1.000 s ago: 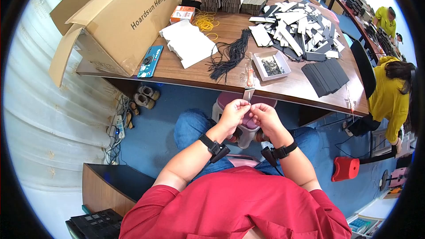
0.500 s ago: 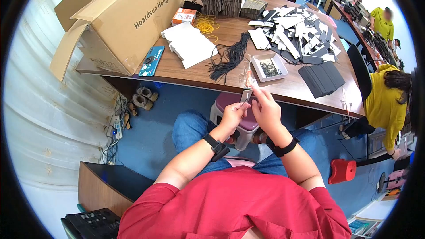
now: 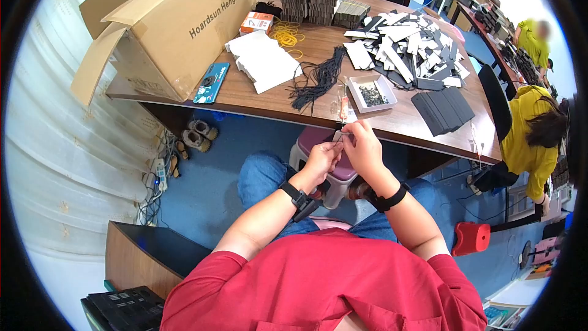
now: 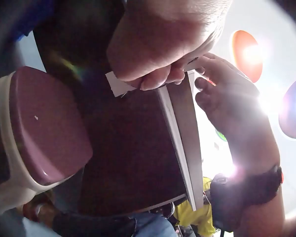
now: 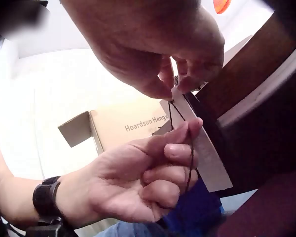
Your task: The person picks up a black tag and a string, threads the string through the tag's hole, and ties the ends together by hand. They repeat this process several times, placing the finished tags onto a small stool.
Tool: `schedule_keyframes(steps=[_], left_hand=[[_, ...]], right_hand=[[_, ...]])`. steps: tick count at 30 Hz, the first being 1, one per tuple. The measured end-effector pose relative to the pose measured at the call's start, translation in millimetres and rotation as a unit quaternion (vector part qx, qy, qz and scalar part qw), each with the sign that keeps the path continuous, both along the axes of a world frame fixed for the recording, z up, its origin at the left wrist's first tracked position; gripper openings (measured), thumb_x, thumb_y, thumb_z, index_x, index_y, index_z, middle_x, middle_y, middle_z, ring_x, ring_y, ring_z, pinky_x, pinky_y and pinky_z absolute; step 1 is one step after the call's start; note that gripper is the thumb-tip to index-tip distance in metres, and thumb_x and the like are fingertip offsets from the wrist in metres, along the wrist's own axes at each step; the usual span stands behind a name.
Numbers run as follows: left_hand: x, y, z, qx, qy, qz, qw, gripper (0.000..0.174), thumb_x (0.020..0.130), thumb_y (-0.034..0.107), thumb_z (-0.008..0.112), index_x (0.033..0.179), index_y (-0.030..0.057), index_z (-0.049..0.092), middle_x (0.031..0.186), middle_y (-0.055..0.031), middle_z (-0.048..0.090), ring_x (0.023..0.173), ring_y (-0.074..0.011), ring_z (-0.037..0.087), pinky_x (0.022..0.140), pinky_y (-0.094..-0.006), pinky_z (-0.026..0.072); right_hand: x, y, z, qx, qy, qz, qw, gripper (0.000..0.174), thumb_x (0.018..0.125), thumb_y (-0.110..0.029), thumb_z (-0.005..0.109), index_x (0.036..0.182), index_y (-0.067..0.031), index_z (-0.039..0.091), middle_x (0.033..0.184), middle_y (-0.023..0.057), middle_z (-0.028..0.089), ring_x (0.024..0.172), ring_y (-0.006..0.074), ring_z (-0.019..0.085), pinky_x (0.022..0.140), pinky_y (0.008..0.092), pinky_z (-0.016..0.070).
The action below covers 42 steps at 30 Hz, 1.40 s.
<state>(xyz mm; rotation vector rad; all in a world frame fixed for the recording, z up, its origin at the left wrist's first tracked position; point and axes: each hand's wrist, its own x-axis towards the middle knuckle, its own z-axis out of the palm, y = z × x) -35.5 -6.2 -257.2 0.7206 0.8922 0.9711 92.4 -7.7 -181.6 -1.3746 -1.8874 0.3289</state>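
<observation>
Over the table's front edge, my left hand (image 3: 323, 162) grips a narrow paper tag (image 5: 214, 173), pale on the side shown, and a thin black cord (image 5: 191, 165). In the right wrist view the cord crosses the left fingertips and hangs down past the curled fingers. My right hand (image 3: 365, 147) pinches the cord at the tag's upper end, where it forms a narrow loop. The left wrist view shows a pale end of the tag sticking out under the left hand; the hand hides the rest.
On the table (image 3: 229, 95) lie a bundle of black cords (image 3: 321, 76), a white box of small dark parts (image 3: 372, 95), stacked black tags (image 3: 442, 111) and a heap of black-and-white strips (image 3: 410, 43). A large cardboard box (image 3: 184, 30) stands left. A stool (image 3: 343, 165) is beneath the hands.
Both hands were together at the tag's lower end. The right hand then moved up with its fingers extended, and now pinches the cord at the upper end. The left hand keeps its hold.
</observation>
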Motion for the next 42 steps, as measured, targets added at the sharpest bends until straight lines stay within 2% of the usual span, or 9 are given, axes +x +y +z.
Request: schedule_keyframes(steps=[6, 16, 18, 20, 22, 27, 31, 34, 42], left_hand=[[0.3, -2.1, -4.1, 0.005, -0.019, -0.011, 1.000, 0.016, 0.093, 0.024, 0.056, 0.088, 0.0101, 0.061, 0.061, 0.0063, 0.046, 0.045, -0.0029, 0.033, 0.039, -0.0186, 0.0224], [-13.1, -5.1, -16.7, -0.007, -0.069, -0.059, 0.996, 0.017, 0.093, 0.024, 0.056, 0.094, 0.0084, 0.063, 0.064, 0.0073, 0.046, 0.047, -0.0008, 0.033, 0.040, -0.0176, 0.0204], [-15.1, -6.9, -12.0, -0.004, -0.064, -0.069, 0.996, 0.018, 0.093, 0.024, 0.056, 0.095, 0.0077, 0.064, 0.064, 0.0078, 0.046, 0.047, -0.0005, 0.033, 0.040, -0.0178, 0.0197], [-18.1, -9.5, -5.7, -0.006, -0.049, -0.075, 0.996, 0.018, 0.093, 0.023, 0.056, 0.095, 0.0079, 0.065, 0.063, 0.0082, 0.046, 0.047, -0.0004, 0.032, 0.040, -0.0177, 0.0196], [-20.1, -9.8, -8.5, -0.006, -0.053, -0.088, 0.995, 0.018, 0.093, 0.022, 0.056, 0.094, 0.0070, 0.065, 0.062, 0.0085, 0.047, 0.048, -0.0006, 0.033, 0.042, -0.0173, 0.0207], [-22.9, -11.7, -10.3, 0.036, -0.005, -0.066, 0.997, 0.017, 0.091, 0.019, 0.058, 0.093, 0.0039, 0.067, 0.066, 0.0062, 0.052, 0.053, -0.0031, 0.038, 0.049, -0.0186, 0.0293], [-34.4, -14.5, -5.7, 0.061, 0.004, -0.072, 0.995, 0.016, 0.089, 0.017, 0.061, 0.092, 0.0025, 0.069, 0.071, 0.0044, 0.058, 0.062, -0.0041, 0.044, 0.058, -0.0197, 0.0351], [-35.0, -16.0, 1.0, 0.056, -0.012, -0.081, 0.995, 0.017, 0.089, 0.017, 0.062, 0.093, 0.0023, 0.069, 0.073, 0.0040, 0.060, 0.063, -0.0039, 0.046, 0.058, -0.0196, 0.0348], [-35.7, -14.3, -5.9, 0.049, 0.000, -0.093, 0.994, 0.017, 0.090, 0.018, 0.061, 0.095, 0.0035, 0.068, 0.082, 0.0010, 0.064, 0.071, -0.0059, 0.052, 0.064, -0.0201, 0.0392]], right_hand=[[4.7, 13.1, -10.9, -0.102, 0.120, 0.031, 0.987, 0.013, 0.076, -0.004, 0.064, 0.088, -0.0056, 0.064, 0.082, 0.0087, 0.060, 0.070, 0.0214, 0.060, 0.064, 0.0296, 0.0479], [5.4, -14.6, -7.6, 0.022, -0.028, 0.078, 0.996, 0.010, 0.075, -0.009, 0.066, 0.085, -0.0087, 0.066, 0.083, 0.0073, 0.059, 0.073, 0.0271, 0.063, 0.063, 0.0335, 0.0509], [6.4, -18.2, -12.8, -0.055, 0.055, 0.065, 0.995, 0.009, 0.079, -0.009, 0.066, 0.087, -0.0058, 0.066, 0.079, 0.0065, 0.062, 0.068, 0.0205, 0.064, 0.062, 0.0297, 0.0509], [5.8, -8.4, -20.0, -0.193, 0.233, 0.012, 0.953, 0.010, 0.082, -0.010, 0.066, 0.087, -0.0007, 0.065, 0.074, 0.0063, 0.065, 0.065, 0.0124, 0.062, 0.060, 0.0261, 0.0502], [4.5, 1.7, -22.3, -0.220, 0.293, 0.025, 0.930, 0.012, 0.083, -0.010, 0.066, 0.086, 0.0024, 0.065, 0.071, 0.0038, 0.064, 0.060, 0.0076, 0.057, 0.055, 0.0233, 0.0472], [2.9, 7.7, -36.0, -0.221, 0.316, -0.007, 0.923, 0.010, 0.084, -0.010, 0.066, 0.086, -0.0002, 0.065, 0.063, 0.0000, 0.059, 0.051, 0.0040, 0.049, 0.044, 0.0210, 0.0377], [2.6, 1.1, -29.6, -0.197, 0.352, -0.012, 0.915, 0.012, 0.085, -0.011, 0.063, 0.078, -0.0019, 0.061, 0.060, -0.0025, 0.054, 0.049, 0.0037, 0.046, 0.043, 0.0208, 0.0357], [3.6, 5.9, -26.6, -0.278, 0.436, 0.029, 0.855, 0.011, 0.086, -0.011, 0.062, 0.080, -0.0024, 0.059, 0.069, 0.0008, 0.058, 0.049, 0.0050, 0.047, 0.045, 0.0194, 0.0355], [-0.6, 4.7, -31.0, -0.293, 0.422, 0.006, 0.858, 0.013, 0.085, -0.012, 0.065, 0.087, 0.0014, 0.064, 0.069, 0.0019, 0.061, 0.049, 0.0042, 0.045, 0.044, 0.0204, 0.0359]])
